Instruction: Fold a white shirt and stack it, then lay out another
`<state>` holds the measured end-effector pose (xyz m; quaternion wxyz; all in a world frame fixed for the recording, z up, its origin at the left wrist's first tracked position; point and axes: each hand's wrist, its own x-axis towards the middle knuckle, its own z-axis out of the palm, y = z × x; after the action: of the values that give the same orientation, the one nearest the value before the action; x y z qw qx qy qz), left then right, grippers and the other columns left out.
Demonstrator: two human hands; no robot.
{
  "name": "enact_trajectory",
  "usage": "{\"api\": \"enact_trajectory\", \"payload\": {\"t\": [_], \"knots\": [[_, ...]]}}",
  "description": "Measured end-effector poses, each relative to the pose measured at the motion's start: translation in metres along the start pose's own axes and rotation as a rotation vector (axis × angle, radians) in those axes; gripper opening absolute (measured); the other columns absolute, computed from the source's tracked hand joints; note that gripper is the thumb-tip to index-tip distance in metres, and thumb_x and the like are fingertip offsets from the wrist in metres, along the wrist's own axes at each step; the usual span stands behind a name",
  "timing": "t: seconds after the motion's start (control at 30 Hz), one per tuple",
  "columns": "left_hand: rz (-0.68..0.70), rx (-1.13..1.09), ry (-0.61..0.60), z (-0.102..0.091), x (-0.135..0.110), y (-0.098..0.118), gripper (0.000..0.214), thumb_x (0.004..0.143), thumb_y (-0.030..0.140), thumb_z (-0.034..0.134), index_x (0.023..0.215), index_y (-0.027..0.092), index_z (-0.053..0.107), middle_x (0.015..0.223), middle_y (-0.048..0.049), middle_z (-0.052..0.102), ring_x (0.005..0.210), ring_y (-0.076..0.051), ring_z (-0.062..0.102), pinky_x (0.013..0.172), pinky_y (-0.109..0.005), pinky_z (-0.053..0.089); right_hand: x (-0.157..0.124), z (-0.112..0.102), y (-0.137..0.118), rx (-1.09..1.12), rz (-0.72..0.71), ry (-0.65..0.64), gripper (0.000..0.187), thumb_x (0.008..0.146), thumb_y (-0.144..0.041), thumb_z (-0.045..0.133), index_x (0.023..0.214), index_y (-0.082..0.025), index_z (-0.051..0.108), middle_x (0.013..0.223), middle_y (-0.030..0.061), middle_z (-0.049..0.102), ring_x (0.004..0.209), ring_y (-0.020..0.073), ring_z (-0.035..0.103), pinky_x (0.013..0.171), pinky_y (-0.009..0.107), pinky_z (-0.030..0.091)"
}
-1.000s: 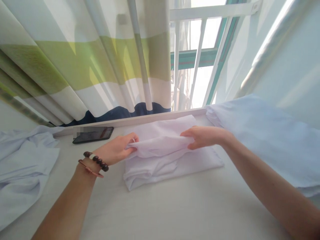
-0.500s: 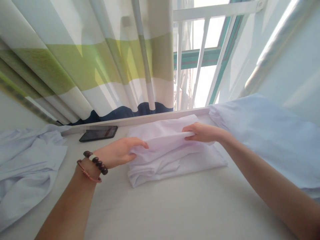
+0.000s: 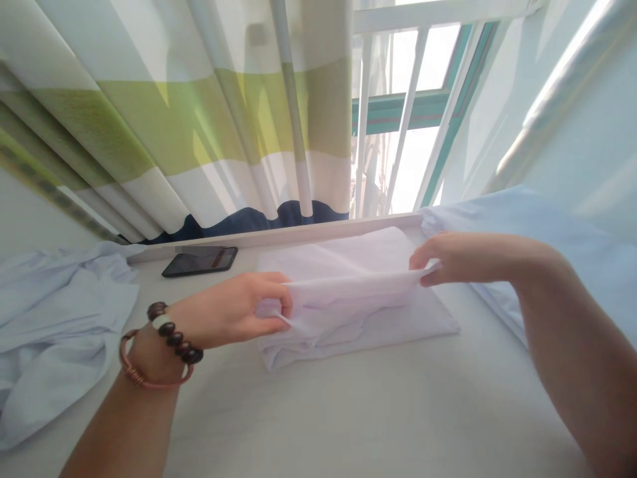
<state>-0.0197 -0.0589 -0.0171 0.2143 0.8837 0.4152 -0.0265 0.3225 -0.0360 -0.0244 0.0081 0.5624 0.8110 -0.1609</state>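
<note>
A white cloth garment, partly folded, lies on the white surface in front of me; its exact kind does not show. My left hand pinches the garment's left side, with a bit of fabric showing between thumb and fingers. At the other end, my right hand grips the right edge of the same layer. The fabric is drawn fairly straight between both hands, slightly raised over the layers beneath. Beads and a copper-coloured bangle circle my left wrist.
A dark phone lies behind my left hand. Crumpled white cloth is at the left, and more white cloth spreads at the right. Behind the surface's raised edge hang a green-and-white curtain and a barred window.
My right hand has moved right to the garment's right end, pulling the layer straight. My left hand, loosely parted before, has closed on the left side.
</note>
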Motion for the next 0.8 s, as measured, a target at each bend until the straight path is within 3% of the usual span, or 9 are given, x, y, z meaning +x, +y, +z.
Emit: {"api": "enact_trajectory", "payload": {"t": [0.07,0.13,0.23,0.4,0.5,0.67,0.8], "knots": [[-0.032,-0.007,-0.119,0.011,0.007,0.002,0.014,0.08,0.035,0.06,0.079,0.022,0.067,0.103,-0.0008,0.062,0.088,-0.018,0.058,0.083,-0.026,0.044,0.002,0.009,-0.008,-0.041,0.044,-0.166,0.023,0.067,-0.026,0.069,0.09,-0.027,0.073,0.095,0.0024,0.072,0.083,0.0273,0.067,0.071,0.038,0.051],[-0.074,0.013,-0.148,0.021,0.014,0.001,0.015,0.074,0.031,0.064,0.086,0.023,0.067,0.105,-0.0012,0.06,0.088,-0.019,0.058,0.083,-0.028,0.044,0.006,0.019,-0.023,-0.068,0.003,-0.236,0.038,0.065,-0.031,0.072,0.103,-0.027,0.07,0.103,0.0045,0.07,0.089,0.0289,0.066,0.073,0.039,0.052],[-0.114,0.05,-0.125,0.031,0.019,-0.003,0.035,0.068,0.03,0.067,0.102,0.025,0.062,0.106,-0.0016,0.057,0.087,-0.02,0.058,0.081,-0.029,0.045,0.012,0.035,-0.048,-0.148,-0.125,-0.171,0.045,0.065,-0.036,0.076,0.106,-0.022,0.066,0.105,0.0085,0.067,0.091,0.0306,0.064,0.074,0.04,0.052],[-0.135,0.096,-0.094,0.031,0.019,-0.005,0.011,0.075,0.029,0.059,0.083,0.022,0.063,0.095,-0.0017,0.057,0.081,-0.019,0.057,0.077,-0.03,0.044,0.022,0.052,-0.059,-0.172,-0.198,-0.074,0.028,0.067,-0.014,0.071,0.094,-0.022,0.068,0.098,0.01,0.068,0.093,0.033,0.064,0.075,0.042,0.051],[-0.059,0.06,-0.054,0.02,0.013,-0.001,0.011,0.079,0.03,0.058,0.078,0.02,0.062,0.092,-0.0017,0.058,0.081,-0.018,0.056,0.075,-0.028,0.043,0.021,0.045,-0.047,-0.121,-0.193,-0.052,0.028,0.074,-0.011,0.062,0.096,-0.026,0.07,0.1,0.0089,0.07,0.097,0.0325,0.064,0.079,0.043,0.051],[0.013,-0.078,0.018,-0.002,0.001,0.01,0.028,0.084,0.044,0.056,0.073,0.019,0.065,0.095,-0.0022,0.063,0.083,-0.017,0.057,0.078,-0.026,0.045,0.01,0.02,-0.029,-0.088,-0.146,-0.009,0.02,0.08,-0.026,0.059,0.098,-0.028,0.068,0.105,0.0067,0.068,0.096,0.03,0.064,0.074,0.041,0.051],[0.038,-0.096,-0.059,0.008,0.007,0.014,0.026,0.083,0.044,0.058,0.078,0.023,0.073,0.1,-0.0019,0.067,0.087,-0.018,0.061,0.083,-0.026,0.046,0.005,0.02,-0.038,-0.172,-0.033,-0.206,0.012,0.073,-0.017,0.062,0.08,-0.025,0.069,0.094,0.0056,0.067,0.076,0.0255,0.065,0.059,0.036,0.047]]}}
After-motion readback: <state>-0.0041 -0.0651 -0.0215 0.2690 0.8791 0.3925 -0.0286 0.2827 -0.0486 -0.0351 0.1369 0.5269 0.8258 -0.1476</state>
